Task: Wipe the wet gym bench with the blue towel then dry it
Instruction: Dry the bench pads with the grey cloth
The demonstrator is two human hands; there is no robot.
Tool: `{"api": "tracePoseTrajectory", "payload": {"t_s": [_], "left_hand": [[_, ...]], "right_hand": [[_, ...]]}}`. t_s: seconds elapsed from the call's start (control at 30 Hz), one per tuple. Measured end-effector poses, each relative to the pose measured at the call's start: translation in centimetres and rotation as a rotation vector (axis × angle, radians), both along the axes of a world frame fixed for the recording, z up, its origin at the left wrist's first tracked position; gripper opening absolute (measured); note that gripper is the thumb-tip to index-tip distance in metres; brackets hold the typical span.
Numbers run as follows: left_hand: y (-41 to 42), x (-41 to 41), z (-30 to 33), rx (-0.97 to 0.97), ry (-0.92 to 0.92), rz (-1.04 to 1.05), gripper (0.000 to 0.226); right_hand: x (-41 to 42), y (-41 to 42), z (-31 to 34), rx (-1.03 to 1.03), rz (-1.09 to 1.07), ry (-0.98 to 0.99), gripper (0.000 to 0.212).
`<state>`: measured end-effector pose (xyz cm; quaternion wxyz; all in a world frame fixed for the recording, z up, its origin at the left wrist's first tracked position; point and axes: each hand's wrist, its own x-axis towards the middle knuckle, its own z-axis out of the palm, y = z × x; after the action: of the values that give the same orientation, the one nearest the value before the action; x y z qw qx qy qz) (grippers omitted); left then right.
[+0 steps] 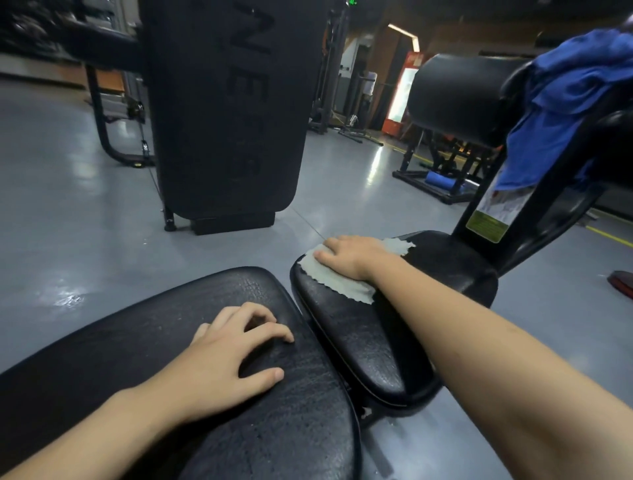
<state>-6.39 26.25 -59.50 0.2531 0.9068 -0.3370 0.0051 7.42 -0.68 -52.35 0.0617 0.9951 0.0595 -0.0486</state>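
Grey cloth (337, 274) is lying under the flat right hand (349, 255), fingers (323, 255) spread, apparently drying the seat (359, 342), while the empty, half-curled left hand (227, 353) is bracing on the worktop (137, 342).

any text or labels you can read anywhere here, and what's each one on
"N" and "E": large dark raised letters running down the upright black pad; the letters below them are too dark to read.
Green-yellow sticker on the bench's black frame post: print too small to read.
White sticker just above it: blurred, unreadable.
Red drinks fridge in the background: top marking blurred.
Green lit sign at the ceiling: unreadable.
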Motion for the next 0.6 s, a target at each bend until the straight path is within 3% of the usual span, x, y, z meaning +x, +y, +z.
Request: {"api": "tracePoseTrajectory", "payload": {"t_s": [0.17, 0.3, 0.6], "left_hand": [[-0.1, 0.1, 0.2, 0.011, 0.007, 0.001, 0.046], [0.0, 0.1, 0.1, 0.023, 0.006, 0.001, 0.045], [0.2, 0.3, -0.1, 0.014, 0.006, -0.014, 0.044]], "right_hand": [[-1.0, 4.2, -2.3, -0.129, 0.246, 0.002, 0.059], [-1.4, 4.4, -2.6, -0.103, 0.333, -0.013, 0.051], [-0.5, -7.0, 2.1, -0.047, -0.103, -0.033, 0.072]]}}
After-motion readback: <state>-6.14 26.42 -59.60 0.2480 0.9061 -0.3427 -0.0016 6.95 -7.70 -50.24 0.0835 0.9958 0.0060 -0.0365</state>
